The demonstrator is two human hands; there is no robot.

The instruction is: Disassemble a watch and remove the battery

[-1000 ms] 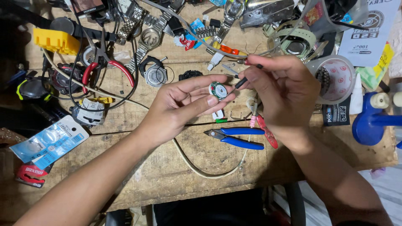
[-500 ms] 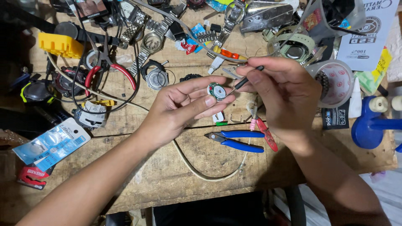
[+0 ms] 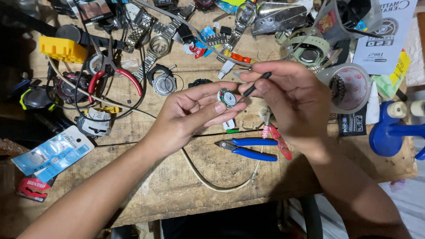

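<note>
Here, the left hand [image 3: 190,115] pinches a small round watch movement [image 3: 227,97] between thumb and fingertips above the bench [image 3: 177,186]. The right hand [image 3: 292,102] grips a thin black tool [image 3: 254,86], its tip at the movement's right edge. Since a second ago both hands have held nearly the same pose; the tip stays at the movement. Blue pliers [image 3: 248,148] lie just nearer; red pliers [image 3: 115,75] and loose watches [image 3: 161,82] lie far left.

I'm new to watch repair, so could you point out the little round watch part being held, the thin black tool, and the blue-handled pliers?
round watch part [image 3: 227,97], head view, on its round face.
thin black tool [image 3: 256,84], head view, mid-shaft.
blue-handled pliers [image 3: 253,153], head view, on the lower blue handle.
</note>
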